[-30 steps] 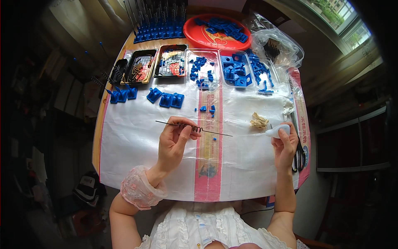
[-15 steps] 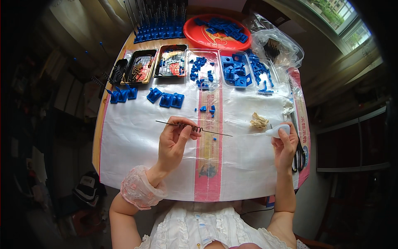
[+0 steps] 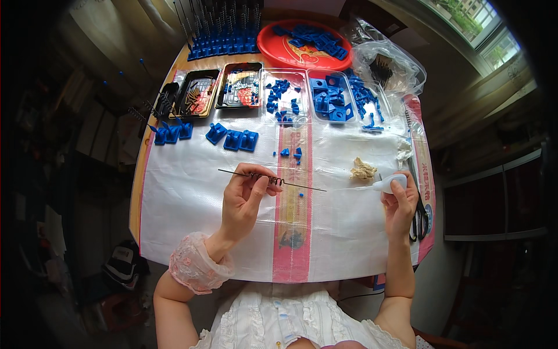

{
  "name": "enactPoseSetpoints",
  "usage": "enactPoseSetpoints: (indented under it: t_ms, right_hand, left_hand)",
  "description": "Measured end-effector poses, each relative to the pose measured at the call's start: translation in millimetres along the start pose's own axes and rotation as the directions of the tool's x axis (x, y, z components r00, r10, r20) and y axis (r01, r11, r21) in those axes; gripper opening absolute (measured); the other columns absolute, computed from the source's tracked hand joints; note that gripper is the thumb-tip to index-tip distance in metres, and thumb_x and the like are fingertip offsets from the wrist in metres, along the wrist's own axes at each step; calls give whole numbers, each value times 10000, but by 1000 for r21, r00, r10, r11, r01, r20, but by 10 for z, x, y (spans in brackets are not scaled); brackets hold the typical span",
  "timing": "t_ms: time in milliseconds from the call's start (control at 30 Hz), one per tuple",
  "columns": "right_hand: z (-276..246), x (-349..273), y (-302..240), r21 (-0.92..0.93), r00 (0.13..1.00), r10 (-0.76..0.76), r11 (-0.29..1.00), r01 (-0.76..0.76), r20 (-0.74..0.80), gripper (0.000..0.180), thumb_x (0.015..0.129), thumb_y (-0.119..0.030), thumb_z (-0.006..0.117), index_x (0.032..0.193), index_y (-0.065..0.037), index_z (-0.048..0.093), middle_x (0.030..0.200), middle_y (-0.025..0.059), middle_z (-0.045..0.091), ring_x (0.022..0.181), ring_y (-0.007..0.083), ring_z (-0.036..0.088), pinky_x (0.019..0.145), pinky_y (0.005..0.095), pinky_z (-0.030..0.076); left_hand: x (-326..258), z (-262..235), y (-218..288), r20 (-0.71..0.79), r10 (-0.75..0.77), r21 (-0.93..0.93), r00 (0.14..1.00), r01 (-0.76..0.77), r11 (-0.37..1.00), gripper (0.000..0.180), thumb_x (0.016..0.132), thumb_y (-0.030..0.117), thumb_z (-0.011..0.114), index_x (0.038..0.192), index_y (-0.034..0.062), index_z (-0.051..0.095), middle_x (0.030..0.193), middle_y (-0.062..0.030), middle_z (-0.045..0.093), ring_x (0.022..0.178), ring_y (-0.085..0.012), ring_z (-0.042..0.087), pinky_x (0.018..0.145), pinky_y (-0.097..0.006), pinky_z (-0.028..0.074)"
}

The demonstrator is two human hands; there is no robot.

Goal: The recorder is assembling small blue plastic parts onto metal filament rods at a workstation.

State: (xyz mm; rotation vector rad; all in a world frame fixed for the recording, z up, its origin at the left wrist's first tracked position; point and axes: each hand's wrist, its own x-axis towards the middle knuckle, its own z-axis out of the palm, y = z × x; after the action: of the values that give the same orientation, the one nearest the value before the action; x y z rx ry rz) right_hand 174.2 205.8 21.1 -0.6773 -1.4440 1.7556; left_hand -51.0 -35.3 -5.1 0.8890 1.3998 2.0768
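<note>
Between the thumb and fingers of my left hand [image 3: 245, 198] is a thin dark wire with a coiled middle [image 3: 305, 187]; its straight ends stick out to both sides. My right hand [image 3: 400, 203] grips a small white squeeze bottle [image 3: 386, 184], its long thin nozzle pointing left toward the wire, apart from it. A tiny blue piece [image 3: 301, 195] lies just under the wire's right part. Farther off, a few small blue pieces [image 3: 285, 152] rest on the mat. Beside the bottle sits a crumpled yellowish wad [image 3: 363, 169].
Trays of blue parts [image 3: 332, 99] and a black tray of brass-coloured pins [image 3: 199, 96] line the far side. Blue assemblies [image 3: 232, 139] stand before them. Behind are a red basin [image 3: 273, 49], upright coiled wires on blue bases [image 3: 224, 46] and a plastic bag [image 3: 401, 67]. Black-handled scissors [image 3: 421, 221] lie at right.
</note>
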Motion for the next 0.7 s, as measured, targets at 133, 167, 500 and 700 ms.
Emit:
enactPoseSetpoints:
  t_ms: [133, 167, 500, 700]
  right_hand:
    - [10, -2, -9, 3, 1000, -7, 1000, 7, 2, 138, 973, -143, 667, 1063, -80, 584, 823, -21, 597, 631, 24, 460, 561, 205, 333]
    - [9, -2, -10, 1, 1000, -7, 1000, 7, 3, 138, 973, -142, 667, 1065, -80, 584, 824, -20, 599, 632, 24, 464, 561, 205, 335]
    - [3, 3, 4, -7, 1000, -7, 1000, 7, -2, 134, 966, -131, 662, 1064, -79, 587, 829, -19, 601, 633, 24, 466, 559, 205, 340]
    - [-14, 3, 9, 4, 1000, 5, 1000, -5, 8, 138, 965, -133, 668, 1066, -82, 589, 831, -29, 593, 628, 21, 443, 561, 205, 333]
  left_hand:
    - [6, -1, -15, -3, 12, 26, 1000, -12, 1000, 166, 1095, 153, 549, 1184, 13, 537, 1091, -111, 672, 906, -148, 704, 802, -269, 567]
    - [7, -3, -15, -2, 13, 27, 1000, -13, 1000, 167, 1095, 153, 548, 1185, 13, 537, 1092, -111, 672, 907, -148, 704, 802, -269, 567]
    - [3, 3, 6, -1, 2, 2, 1000, -2, 1000, 129, 1086, 89, 536, 1181, 3, 544, 1085, -102, 666, 936, -152, 707, 836, -271, 567]
    - [3, 7, -2, -1, 6, 7, 1000, -6, 1000, 143, 1090, 122, 543, 1178, 8, 540, 1085, -105, 668, 919, -152, 706, 819, -270, 567]
